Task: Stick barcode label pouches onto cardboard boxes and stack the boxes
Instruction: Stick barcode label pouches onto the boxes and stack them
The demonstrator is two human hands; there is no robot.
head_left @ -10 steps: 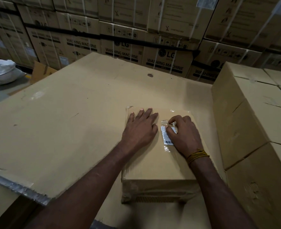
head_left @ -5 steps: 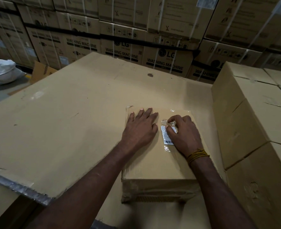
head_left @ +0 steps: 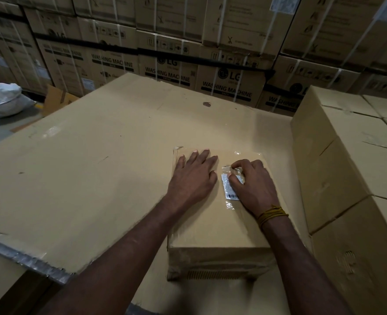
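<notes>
A small brown cardboard box (head_left: 210, 228) lies on a big flat cardboard surface (head_left: 85, 167), right in front of me. On its top sits a clear barcode label pouch (head_left: 227, 189) with a white label inside. My left hand (head_left: 192, 178) rests flat on the box top, fingers straight, just left of the pouch. My right hand (head_left: 254, 185) covers the pouch's right side. Its fingers are curled, and the thumb and index finger pinch the crinkled upper end of the pouch.
A stack of plain cardboard boxes (head_left: 347, 167) rises close on the right, taller than the small box. Strapped washing machine cartons (head_left: 229, 80) form a wall behind. A white sack (head_left: 1, 101) lies on the floor at far left.
Both hands stay where they were. Only the right hand's index finger and thumb have shifted slightly on the pouch's upper end.
</notes>
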